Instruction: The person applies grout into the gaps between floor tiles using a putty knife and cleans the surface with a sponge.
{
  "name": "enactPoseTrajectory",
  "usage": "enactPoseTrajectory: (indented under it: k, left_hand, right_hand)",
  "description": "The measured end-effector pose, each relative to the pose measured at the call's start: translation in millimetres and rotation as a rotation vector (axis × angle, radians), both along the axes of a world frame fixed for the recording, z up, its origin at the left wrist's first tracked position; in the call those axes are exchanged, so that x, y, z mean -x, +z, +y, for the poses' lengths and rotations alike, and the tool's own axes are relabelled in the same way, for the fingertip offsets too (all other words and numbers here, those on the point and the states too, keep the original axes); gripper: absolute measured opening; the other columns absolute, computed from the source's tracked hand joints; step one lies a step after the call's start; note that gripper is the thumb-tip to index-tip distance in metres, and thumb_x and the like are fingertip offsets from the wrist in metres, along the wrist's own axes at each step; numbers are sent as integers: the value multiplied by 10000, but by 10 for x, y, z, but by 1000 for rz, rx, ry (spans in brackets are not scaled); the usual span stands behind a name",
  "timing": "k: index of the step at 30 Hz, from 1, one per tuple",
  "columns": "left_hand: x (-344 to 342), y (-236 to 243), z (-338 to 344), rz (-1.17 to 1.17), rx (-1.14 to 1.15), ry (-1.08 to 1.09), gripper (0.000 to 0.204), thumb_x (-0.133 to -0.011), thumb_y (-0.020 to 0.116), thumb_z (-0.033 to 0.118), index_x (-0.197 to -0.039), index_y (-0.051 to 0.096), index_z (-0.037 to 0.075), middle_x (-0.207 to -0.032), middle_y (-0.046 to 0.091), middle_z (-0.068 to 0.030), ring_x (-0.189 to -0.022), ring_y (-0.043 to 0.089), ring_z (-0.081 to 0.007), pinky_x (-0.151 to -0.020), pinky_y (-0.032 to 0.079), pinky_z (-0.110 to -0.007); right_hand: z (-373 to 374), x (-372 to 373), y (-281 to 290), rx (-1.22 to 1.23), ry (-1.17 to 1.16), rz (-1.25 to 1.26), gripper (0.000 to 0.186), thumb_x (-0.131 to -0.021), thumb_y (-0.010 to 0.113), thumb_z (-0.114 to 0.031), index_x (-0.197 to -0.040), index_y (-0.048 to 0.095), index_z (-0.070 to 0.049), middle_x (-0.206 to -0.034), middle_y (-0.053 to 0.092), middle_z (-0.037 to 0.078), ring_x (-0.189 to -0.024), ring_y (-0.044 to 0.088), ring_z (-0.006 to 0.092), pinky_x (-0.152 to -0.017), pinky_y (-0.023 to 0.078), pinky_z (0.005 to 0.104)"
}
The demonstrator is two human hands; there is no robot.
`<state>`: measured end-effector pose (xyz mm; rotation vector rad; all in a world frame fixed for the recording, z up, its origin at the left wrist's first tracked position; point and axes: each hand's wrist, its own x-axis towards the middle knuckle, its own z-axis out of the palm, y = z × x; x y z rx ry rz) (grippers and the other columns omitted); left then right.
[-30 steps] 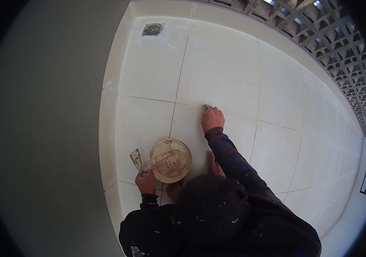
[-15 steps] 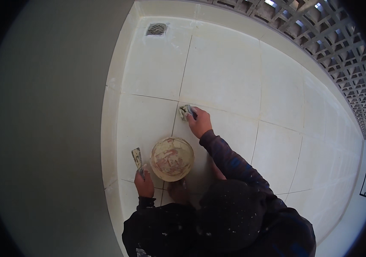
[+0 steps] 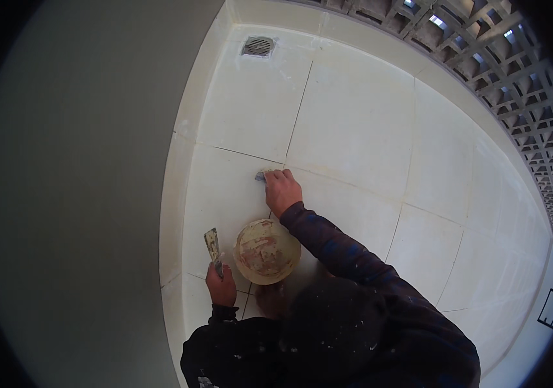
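Observation:
My left hand is closed round the handle of a putty knife, its blade pointing away and smeared with pale paste. To the right of it stands a round bowl, coated inside with cream and reddish residue. Beyond the bowl, my right hand grips a small scraper, mostly covered by the fingers. The scraper's visible end is at the tile surface, just left of a dark joint and below the corner where several tiles meet. A bare foot shows behind the bowl, close to me.
Large cream floor tiles with thin dark joints spread ahead and right. A square drain grate is set in the far left corner. A grey wall rises at left, and a patterned block screen runs along the far right.
My right hand has moved left and slightly nearer with the scraper, crossing the dark joint. The left hand still holds the putty knife. The view has shifted a little.

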<state>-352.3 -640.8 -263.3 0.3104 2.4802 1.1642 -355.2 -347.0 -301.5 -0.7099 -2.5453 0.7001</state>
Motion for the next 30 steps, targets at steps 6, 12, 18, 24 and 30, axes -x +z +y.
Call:
enactPoseTrajectory:
  k: [6, 12, 18, 24, 30]
  left_hand:
    - [23, -132, -361, -90, -87, 144, 364, -996, 499, 156, -1332, 552, 25, -717, 451, 60, -505, 378, -19, -444, 328, -209]
    - [-26, -47, -319, -237, -89, 235, 357, -993, 502, 157, -1322, 557, 30, -724, 464, 50, -516, 396, -29, -453, 346, -214]
    - [-49, -20, -307, -119, 131, 234, 170, -945, 532, 141, -933, 561, -25, -739, 566, -102, -638, 547, -206, -602, 445, -366]
    - [105, -347, -424, -151, 105, 328, 242, -945, 520, 128, -1095, 611, -38, -805, 622, -125, -695, 599, -222, -651, 480, -358]
    - [308, -235, -222, -31, 56, 159, 335, -988, 500, 127, -1303, 578, 42, -710, 462, 53, -501, 383, -29, -443, 335, -210]
  right_hand:
    - [839, -19, 101, 546, -110, 121, 231, -827, 686, -147, -994, 692, 13, -858, 706, 216, -799, 693, 355, -752, 541, 404]
    - [2798, 736, 128, 153, -142, 198, 200, -801, 688, -62, -996, 657, -27, -930, 701, 201, -878, 676, 389, -784, 545, 420]
    - [3705, 1196, -85, -8, 23, 54, 191, -862, 541, 16, -1040, 533, -52, -955, 666, 241, -948, 637, 443, -801, 504, 505]
    - [3415, 871, -329, 14, 193, 54, 278, -815, 513, 57, -1060, 518, -75, -978, 658, 229, -959, 639, 422, -799, 496, 504]
    - [2108, 46, 288, 392, 670, -352, 275, -819, 547, 45, -1057, 540, -91, -833, 658, 186, -827, 634, 450, -696, 491, 528]
